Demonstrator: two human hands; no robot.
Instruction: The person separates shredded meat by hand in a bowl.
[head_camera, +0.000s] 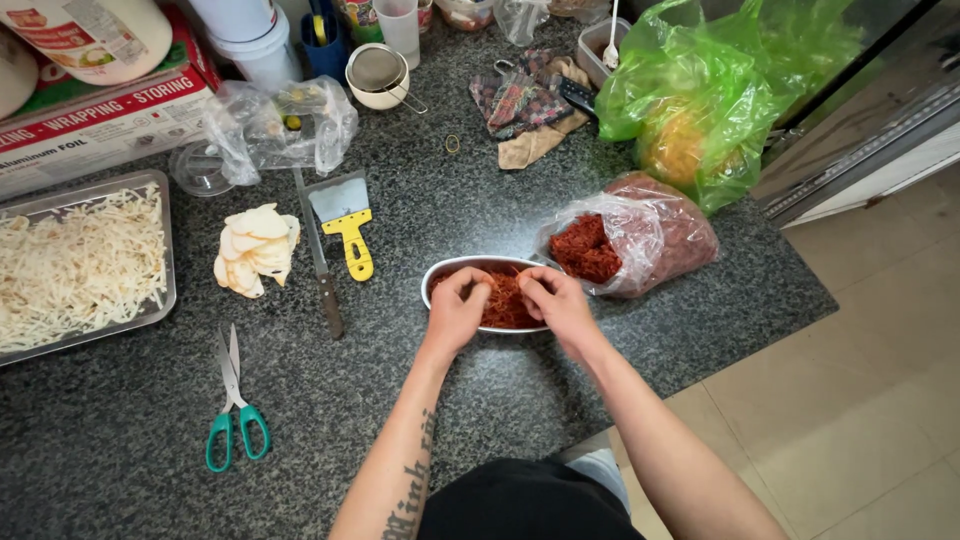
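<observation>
On the dark worktop (480, 180), our left hand (457, 308) and right hand (553, 300) pinch, seemingly half-closed, red shreds (503, 303) in the oval tin (447, 267); we'd best tease clumps apart gently, spreading evenly.

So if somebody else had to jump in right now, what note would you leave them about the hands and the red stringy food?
Left hand: fingers bent into the oval metal dish, pinching the red shredded food.
Right hand: also in the dish, pinching the same shreds.
Clear bag of more red shreds lies open just right of the dish, touching it.
Done: the dish already holds a layer of shreds.
Left: probably more to move or spread; much remains in the bag.
Nearby, untouched: knife, yellow-handled scraper, green-handled scissors, tray of pale shreds.
</observation>
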